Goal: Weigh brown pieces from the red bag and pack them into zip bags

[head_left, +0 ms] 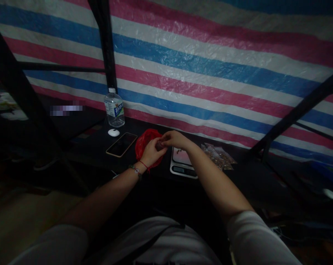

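Note:
My left hand (152,151) and my right hand (173,140) meet above a red plastic bag (144,141) on the dark table. Their fingertips pinch a small dark item (158,146) between them; what it is cannot be told in the dim light. The left wrist wears a red string and a beaded bracelet. Just right of the hands lies a small digital scale (182,163) with a pale platform.
A phone (121,144) lies face up left of the red bag. Behind it stand a clear water bottle (114,108) and its white cap (113,132). Small clear packets (218,154) lie right of the scale. A striped tarp hangs behind; dark metal bars cross left and right.

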